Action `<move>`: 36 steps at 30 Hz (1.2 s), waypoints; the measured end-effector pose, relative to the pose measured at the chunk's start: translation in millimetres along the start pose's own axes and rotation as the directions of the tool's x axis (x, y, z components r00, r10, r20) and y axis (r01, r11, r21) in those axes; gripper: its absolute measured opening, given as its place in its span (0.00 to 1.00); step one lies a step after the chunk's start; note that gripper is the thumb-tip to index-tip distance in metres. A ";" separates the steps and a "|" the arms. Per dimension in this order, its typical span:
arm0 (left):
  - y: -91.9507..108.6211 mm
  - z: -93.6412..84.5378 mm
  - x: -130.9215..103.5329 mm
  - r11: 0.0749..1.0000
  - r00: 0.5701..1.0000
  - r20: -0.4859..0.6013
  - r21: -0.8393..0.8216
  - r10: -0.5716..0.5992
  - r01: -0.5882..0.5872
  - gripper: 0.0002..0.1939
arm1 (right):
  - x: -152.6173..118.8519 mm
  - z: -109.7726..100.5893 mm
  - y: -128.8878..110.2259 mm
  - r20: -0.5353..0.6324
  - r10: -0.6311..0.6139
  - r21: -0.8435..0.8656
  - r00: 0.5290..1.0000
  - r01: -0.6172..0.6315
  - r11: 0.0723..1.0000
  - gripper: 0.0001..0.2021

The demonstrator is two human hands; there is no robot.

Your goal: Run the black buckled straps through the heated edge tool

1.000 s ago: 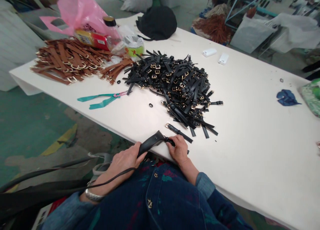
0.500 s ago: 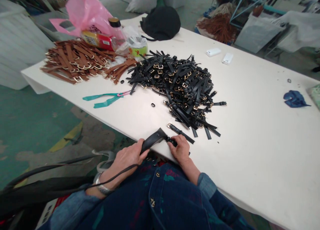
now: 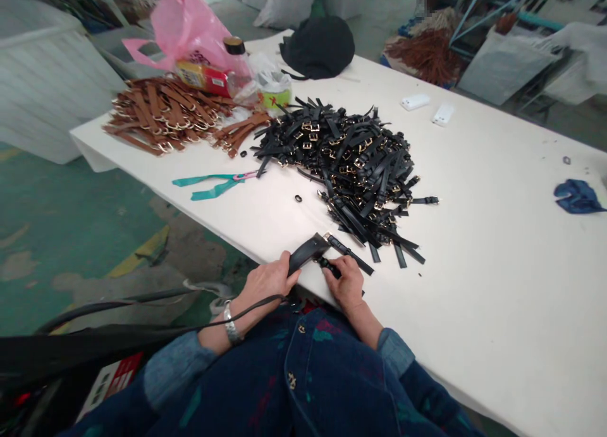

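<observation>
My left hand (image 3: 268, 282) is closed around a black leather strap (image 3: 306, 252), whose wide end sticks out toward the table. A thin dark strip trails from this hand back over the wrist. Between the thumb and fingers of my right hand (image 3: 348, 282) is a short black buckle strap (image 3: 331, 267), mostly covered by the fingers. The two pieces meet or nearly meet; whether they are joined I cannot tell. Just beyond, a loose black strap with a gold buckle (image 3: 351, 253) lies on the table. Behind it rises a big heap of black buckle straps (image 3: 351, 159).
Brown straps (image 3: 161, 111) are piled on the white table (image 3: 474, 266) at the far left. Pink-handled scissors with teal strips (image 3: 232, 179), a small black ring (image 3: 298, 198), a pink bag (image 3: 190, 26), a black cap (image 3: 320, 48) and a blue cloth (image 3: 576, 196) also lie there.
The whole view has shifted slightly. My left hand has come a little closer to the right, bringing the wide strap end nearer the loose buckle strap. Both hands keep their hold.
</observation>
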State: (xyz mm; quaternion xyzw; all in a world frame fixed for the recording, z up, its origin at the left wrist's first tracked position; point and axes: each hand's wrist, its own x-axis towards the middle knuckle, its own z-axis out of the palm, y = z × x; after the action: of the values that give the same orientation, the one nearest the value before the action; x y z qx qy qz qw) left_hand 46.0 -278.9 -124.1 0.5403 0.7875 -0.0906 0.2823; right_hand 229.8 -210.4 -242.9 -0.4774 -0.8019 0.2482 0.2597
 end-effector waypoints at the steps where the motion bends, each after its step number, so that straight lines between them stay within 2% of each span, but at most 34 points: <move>1: -0.6 -0.2 -0.1 1.000 1.000 -0.003 0.000 0.001 -0.001 0.19 | -0.3 0.2 0.2 -0.001 -0.004 0.001 1.000 0.004 1.000 0.08; 10: -20.6 7.3 -23.6 0.999 0.998 0.058 0.032 0.000 -0.002 0.16 | -1.3 1.0 -0.7 -0.011 -0.004 0.013 1.000 0.004 1.000 0.07; 16: -6.1 10.6 -6.9 1.000 1.000 0.026 0.007 0.011 -0.011 0.18 | 0.6 -0.8 -0.6 -0.010 0.009 -0.010 1.000 -0.010 1.000 0.08; 19: -9.7 10.8 -5.1 1.000 1.000 0.008 0.000 0.003 -0.003 0.18 | 1.0 -1.1 0.8 0.004 0.002 -0.016 1.000 -0.002 1.000 0.08; 23: -22.2 14.3 -17.3 1.000 1.000 0.011 0.002 -0.009 0.009 0.17 | 0.4 -0.3 1.6 0.015 0.000 -0.018 1.000 0.000 1.000 0.09; 26: -24.1 19.6 -24.0 1.000 1.000 0.018 -0.003 -0.012 0.012 0.15 | 0.9 -0.2 0.9 0.010 0.008 -0.012 1.000 -0.008 1.000 0.08; 32: -11.7 25.8 -12.0 0.998 0.999 -0.020 -0.050 -0.035 0.034 0.20 | 2.5 -3.7 -1.9 0.024 0.020 -0.031 1.000 -0.019 0.999 0.09; 36: -16.5 27.0 -6.9 0.996 0.998 -0.044 -0.080 -0.039 0.036 0.22 | 2.0 -5.1 -3.4 0.052 0.013 -0.044 0.999 -0.010 0.999 0.10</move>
State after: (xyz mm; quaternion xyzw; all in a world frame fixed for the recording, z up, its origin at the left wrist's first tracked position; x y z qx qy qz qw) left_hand 42.3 -303.1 -145.3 0.5157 0.8067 -0.0523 0.2837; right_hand 230.1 -209.2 -236.7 -0.4808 -0.8109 0.2447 0.2268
